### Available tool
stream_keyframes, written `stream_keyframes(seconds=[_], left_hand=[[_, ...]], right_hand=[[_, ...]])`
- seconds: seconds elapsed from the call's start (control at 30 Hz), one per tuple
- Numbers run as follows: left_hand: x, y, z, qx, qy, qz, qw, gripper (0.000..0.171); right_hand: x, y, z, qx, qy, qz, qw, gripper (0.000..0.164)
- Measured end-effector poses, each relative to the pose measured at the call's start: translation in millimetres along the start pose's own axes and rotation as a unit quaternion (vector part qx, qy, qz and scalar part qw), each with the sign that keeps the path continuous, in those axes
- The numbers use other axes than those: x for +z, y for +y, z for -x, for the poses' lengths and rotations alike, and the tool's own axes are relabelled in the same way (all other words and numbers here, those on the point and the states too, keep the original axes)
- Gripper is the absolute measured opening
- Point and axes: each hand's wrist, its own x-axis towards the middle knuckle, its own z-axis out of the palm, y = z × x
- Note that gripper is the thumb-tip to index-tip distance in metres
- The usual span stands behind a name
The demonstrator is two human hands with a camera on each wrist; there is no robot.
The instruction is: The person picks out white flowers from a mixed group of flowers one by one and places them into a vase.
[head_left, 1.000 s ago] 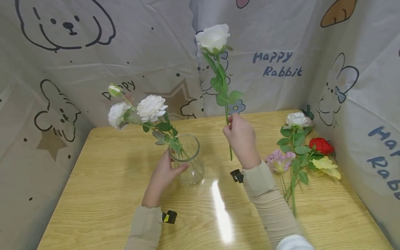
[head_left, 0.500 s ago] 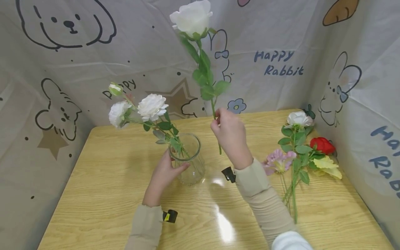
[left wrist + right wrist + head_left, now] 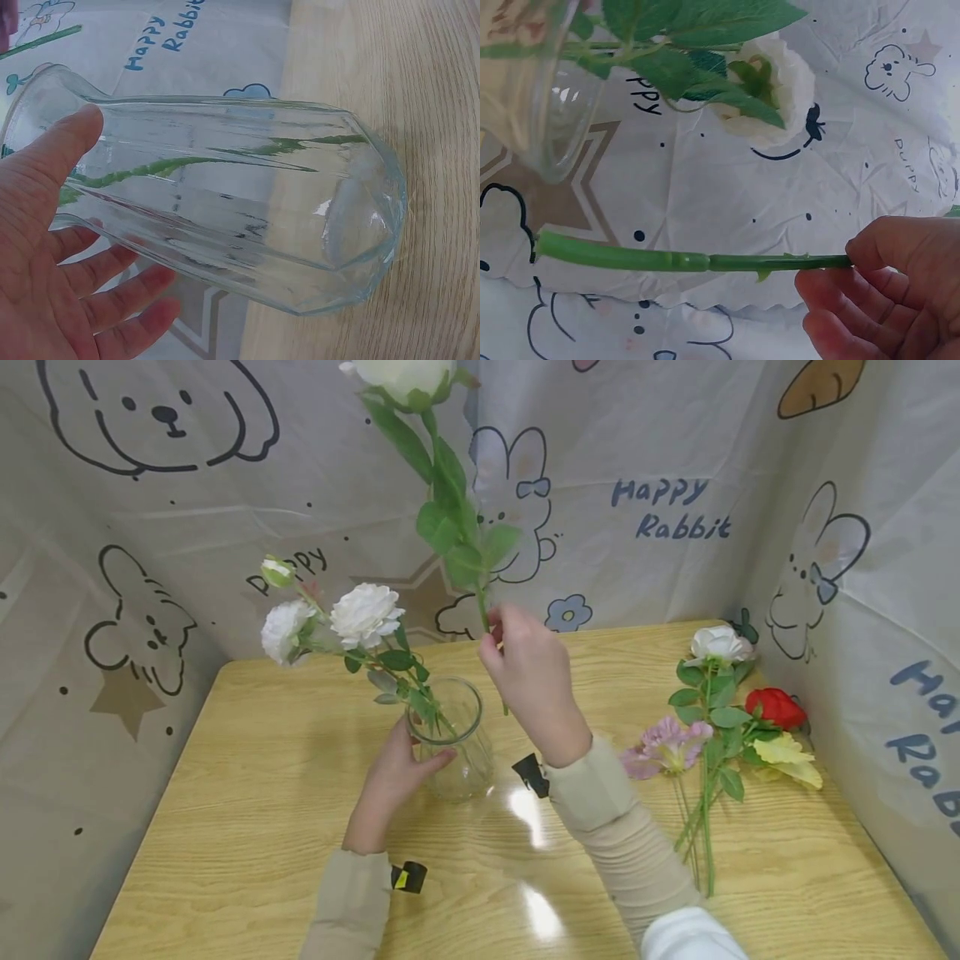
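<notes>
The white rose [image 3: 450,485] is above and to the right of the glass vase [image 3: 477,764]; the right hand [image 3: 532,672] pinches its stem between thumb and fingers. The stem's end hangs outside the vase, so, brought in too low, it could snag the rim and perhaps tip the vase, which already bears a left-leaning white spray [image 3: 366,618]. The rose's long axis slants: bloom up and leftward, stem end down beside the vase's mouth. The left hand [image 3: 397,777] grips the vase near its neck.

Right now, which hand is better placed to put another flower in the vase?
Probably the right hand: it pinches a white rose by its stem near the vase, which the left hand holds.
</notes>
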Motion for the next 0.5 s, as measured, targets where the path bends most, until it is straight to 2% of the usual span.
stream_keyframes(seconds=[0.17,0.3,0.5], left_hand=[[0.0,-1.6,0.2,-0.007,-0.002,0.001,1.0000,0.079],[0.4,-2.4,-0.4,0.004,0.000,-0.001,1.0000,0.080],[0.0,-2.5,-1.3,0.011,-0.004,0.005,0.9999,0.078]], right_hand=[[0,-10,-4,-0.032,0.020,-0.009,0.999,0.011],[1,-17,-5,-0.056,0.030,-0.018,0.998,0.012],[3,-29,-3,-0.073,0.023,-0.043,0.996,0.011]])
